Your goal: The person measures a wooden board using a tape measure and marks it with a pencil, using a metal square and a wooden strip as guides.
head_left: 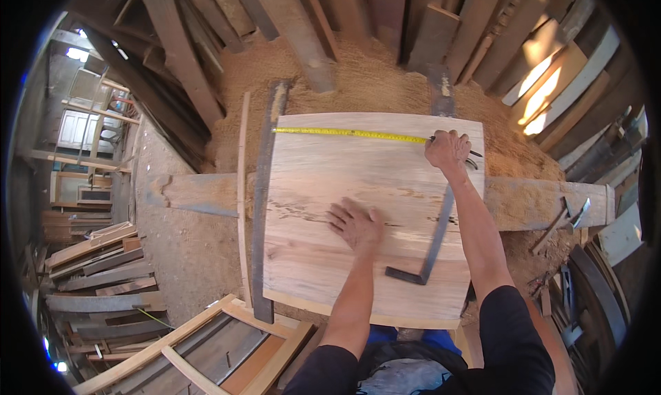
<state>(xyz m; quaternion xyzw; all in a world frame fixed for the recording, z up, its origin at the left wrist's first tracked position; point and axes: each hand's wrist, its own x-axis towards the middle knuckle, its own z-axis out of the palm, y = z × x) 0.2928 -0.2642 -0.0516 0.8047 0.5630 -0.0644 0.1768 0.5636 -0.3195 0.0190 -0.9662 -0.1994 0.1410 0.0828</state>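
A pale wooden board with dark grain streaks lies flat in front of me. My left hand is over its middle, fingers spread, holding nothing; it is slightly blurred. Near the board's far right corner, my right hand is closed around a tape measure, whose case is mostly hidden by the fingers. Its yellow blade stretches from the board's left edge to this hand. A thin dark pencil-like stick pokes out beside the right hand. An L-shaped metal square rests on the board, partly beneath my right forearm.
Dark bars and a wide plank support the board over sawdust. Planks lean at the back. A hammer-like tool lies right. A wooden frame stands near left, with stacked timber beyond.
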